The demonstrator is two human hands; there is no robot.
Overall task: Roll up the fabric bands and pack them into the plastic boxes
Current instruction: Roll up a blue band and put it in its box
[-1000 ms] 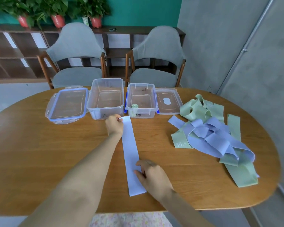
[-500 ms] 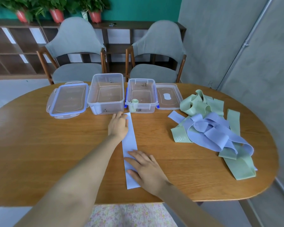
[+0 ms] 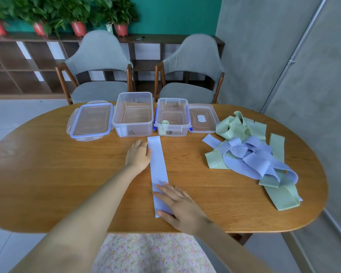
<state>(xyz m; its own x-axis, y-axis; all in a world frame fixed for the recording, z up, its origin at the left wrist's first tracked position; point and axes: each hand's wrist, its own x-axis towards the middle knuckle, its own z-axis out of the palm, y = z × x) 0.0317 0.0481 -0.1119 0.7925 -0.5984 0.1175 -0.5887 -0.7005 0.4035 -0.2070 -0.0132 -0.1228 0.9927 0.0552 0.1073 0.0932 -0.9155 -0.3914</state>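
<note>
Hands flat: our left hand (image 3: 138,156) and right hand (image 3: 179,203) press, fingers spread, flattening the blue band (image 3: 158,166) for rolling.

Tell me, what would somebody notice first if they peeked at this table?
Probably the long pale purple band laid out flat in the middle of the wooden table, with the left hand beside its far end and the right hand pressing on its near end. Next, the tangled heap of green and purple bands on the right, and two clear boxes standing open at the back.
</note>
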